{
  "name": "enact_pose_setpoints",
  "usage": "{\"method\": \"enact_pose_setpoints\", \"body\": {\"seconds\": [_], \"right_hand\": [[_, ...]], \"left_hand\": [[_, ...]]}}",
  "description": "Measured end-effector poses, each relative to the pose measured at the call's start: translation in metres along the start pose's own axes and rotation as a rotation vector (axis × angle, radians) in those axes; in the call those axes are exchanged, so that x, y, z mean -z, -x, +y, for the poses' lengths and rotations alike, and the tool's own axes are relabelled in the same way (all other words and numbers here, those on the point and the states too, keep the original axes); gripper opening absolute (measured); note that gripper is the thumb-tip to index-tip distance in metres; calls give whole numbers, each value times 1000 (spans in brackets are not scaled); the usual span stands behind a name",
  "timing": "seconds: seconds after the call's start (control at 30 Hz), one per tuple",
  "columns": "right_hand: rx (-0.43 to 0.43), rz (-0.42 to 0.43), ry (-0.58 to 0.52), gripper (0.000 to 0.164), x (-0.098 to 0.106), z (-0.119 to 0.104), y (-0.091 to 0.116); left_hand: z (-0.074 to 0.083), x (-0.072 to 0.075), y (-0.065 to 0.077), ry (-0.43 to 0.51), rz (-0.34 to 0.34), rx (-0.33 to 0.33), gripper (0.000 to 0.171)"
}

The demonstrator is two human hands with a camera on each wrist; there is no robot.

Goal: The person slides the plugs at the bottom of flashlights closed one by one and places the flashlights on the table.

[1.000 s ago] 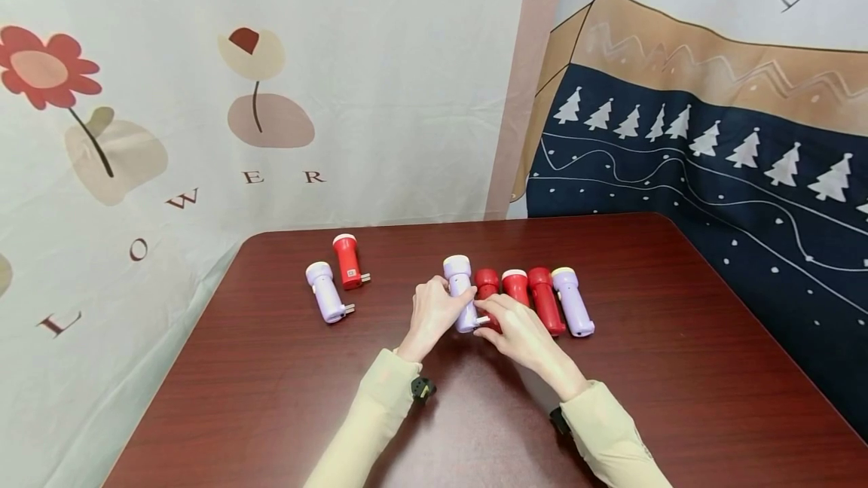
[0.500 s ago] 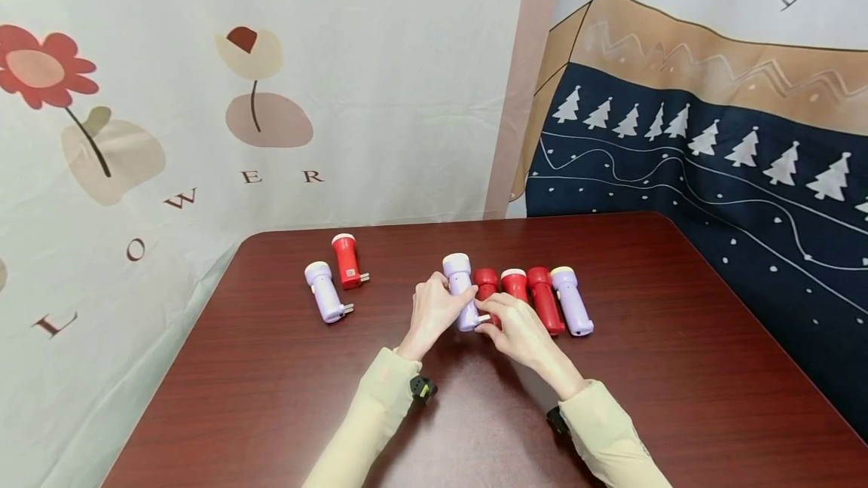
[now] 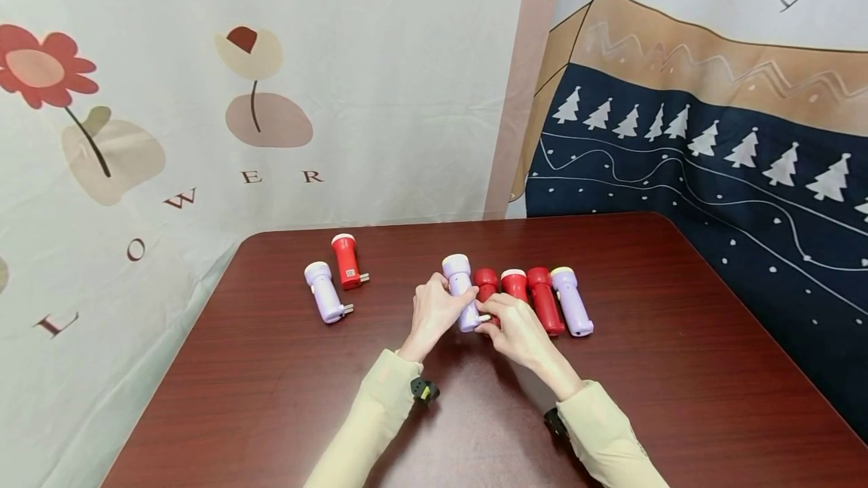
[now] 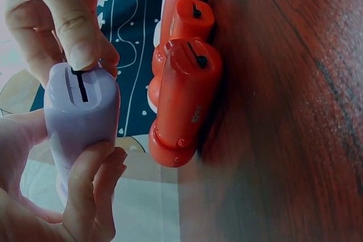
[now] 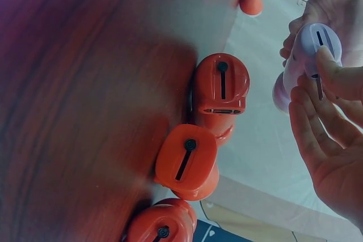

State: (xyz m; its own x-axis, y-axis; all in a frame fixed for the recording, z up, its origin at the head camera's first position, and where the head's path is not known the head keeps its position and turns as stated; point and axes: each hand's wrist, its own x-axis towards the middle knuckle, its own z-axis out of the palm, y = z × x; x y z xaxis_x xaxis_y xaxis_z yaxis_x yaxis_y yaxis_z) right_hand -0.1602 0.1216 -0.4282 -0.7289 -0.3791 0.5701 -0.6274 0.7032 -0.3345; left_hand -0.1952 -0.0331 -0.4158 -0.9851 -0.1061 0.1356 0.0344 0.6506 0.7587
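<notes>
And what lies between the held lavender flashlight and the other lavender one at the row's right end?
Three red flashlights lie there in the head view, partly behind the right hand.

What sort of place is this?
Likely an indoor tabletop recording setup, judging by the glossy reddish-brown wood-grain table, white flower-printed cloth hung behind it, and small black device at the left wrist.

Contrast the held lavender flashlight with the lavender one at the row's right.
The held flashlight is gripped by the left hand; the row-end flashlight lies on the table. Prongs jut from the held flashlight; none show on the row-end flashlight. Both are lavender and flare toward one end.
</notes>
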Motion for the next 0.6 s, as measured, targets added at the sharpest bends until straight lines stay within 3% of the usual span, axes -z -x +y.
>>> {"method": "enact_pose_setpoints", "body": {"seconds": [0.6], "right_hand": [[2, 21, 24, 31, -2, 1, 1]], "left_hand": [[1, -1, 1, 8, 4, 5, 44]]}}
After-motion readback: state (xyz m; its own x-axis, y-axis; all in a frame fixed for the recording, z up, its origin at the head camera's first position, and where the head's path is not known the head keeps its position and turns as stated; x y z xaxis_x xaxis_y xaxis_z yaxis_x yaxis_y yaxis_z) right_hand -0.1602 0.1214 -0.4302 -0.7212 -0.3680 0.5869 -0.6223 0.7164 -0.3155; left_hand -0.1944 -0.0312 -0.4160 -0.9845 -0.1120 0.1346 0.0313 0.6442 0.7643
